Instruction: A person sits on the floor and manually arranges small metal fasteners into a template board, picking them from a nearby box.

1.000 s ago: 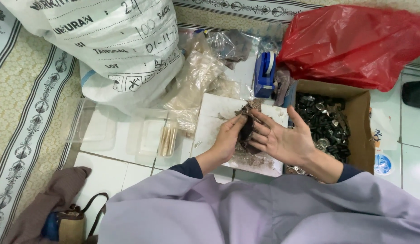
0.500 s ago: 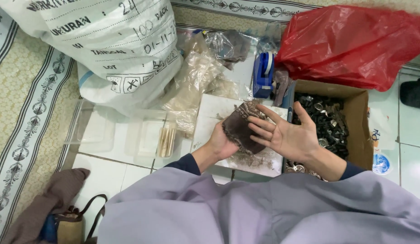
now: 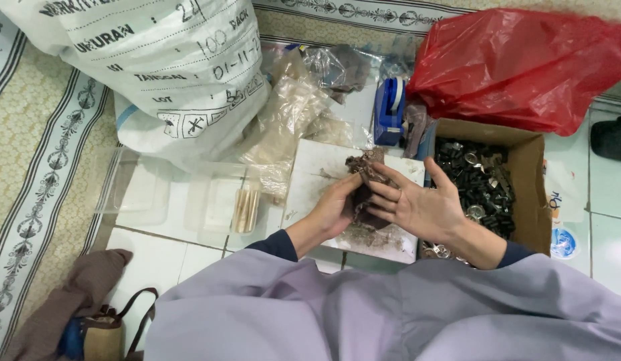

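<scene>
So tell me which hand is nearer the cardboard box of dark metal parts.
Right. The right hand sits beside the cardboard box, almost touching; the left hand is farther off, across the dark clump.

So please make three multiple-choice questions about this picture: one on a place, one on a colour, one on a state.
1. Where is the cardboard box of small dark parts?
A. by the right hand
B. under the white sack
C. on the brown bag

2. What colour is the plastic bag behind the box?
A. green
B. red
C. yellow

3. How is the right hand?
A. a closed fist
B. fingers spread
C. out of view

Answers: 1 A, the box sits just beside that hand. 2 B, it is plainly red. 3 B, its fingers fan against the dark bundle that the left hand holds.
</scene>
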